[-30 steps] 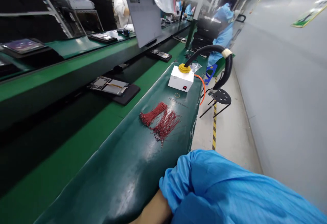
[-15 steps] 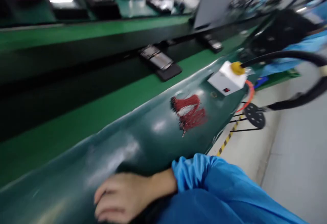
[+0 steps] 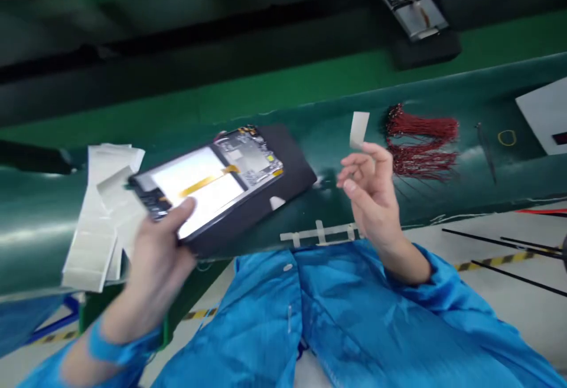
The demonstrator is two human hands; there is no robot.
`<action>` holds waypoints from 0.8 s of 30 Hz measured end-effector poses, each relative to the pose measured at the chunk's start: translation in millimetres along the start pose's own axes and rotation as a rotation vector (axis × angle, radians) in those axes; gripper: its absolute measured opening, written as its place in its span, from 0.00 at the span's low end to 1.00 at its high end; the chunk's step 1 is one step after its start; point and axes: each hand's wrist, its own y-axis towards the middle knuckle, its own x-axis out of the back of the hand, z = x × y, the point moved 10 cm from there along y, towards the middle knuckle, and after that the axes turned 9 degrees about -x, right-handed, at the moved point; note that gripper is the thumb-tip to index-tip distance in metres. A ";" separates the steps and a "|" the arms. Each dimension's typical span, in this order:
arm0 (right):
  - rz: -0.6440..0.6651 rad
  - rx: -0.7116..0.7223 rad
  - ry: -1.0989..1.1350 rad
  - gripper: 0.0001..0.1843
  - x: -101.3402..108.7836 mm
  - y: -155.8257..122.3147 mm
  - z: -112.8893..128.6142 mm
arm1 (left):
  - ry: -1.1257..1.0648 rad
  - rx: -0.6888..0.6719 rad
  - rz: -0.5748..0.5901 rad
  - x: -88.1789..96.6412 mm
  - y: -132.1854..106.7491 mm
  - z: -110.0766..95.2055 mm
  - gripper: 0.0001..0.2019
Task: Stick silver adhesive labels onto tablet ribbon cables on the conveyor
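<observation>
Tablet (image 3: 221, 196), circuit board (image 3: 254, 160) inside, in left hand (image 3: 159, 252)

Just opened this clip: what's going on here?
A person in a blue smock grips an opened tablet-like device by its near left corner with the left hand; the device lies over a black pad. The right hand is raised with a small pale strip at its fingers, though whether pinched or stuck there is unclear. Pale sheets lie at the left, red wires at the right.
</observation>
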 end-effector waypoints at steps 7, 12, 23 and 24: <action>0.234 -0.227 -0.042 0.52 -14.8 -35.1 -96.5 | -0.563 0.411 0.072 -136.8 -116.5 46.2 0.25; 0.122 -0.067 -0.314 0.54 10.3 -17.5 -77.6 | -0.185 0.399 0.685 -130.7 -144.7 47.0 0.25; 0.149 -0.011 -0.443 0.49 -2.7 62.4 -66.1 | 0.627 -0.339 0.354 -121.1 -34.9 13.0 0.19; 0.125 0.031 -0.483 0.46 -0.2 63.4 -53.2 | 0.604 -0.342 0.347 -118.6 -37.3 11.9 0.18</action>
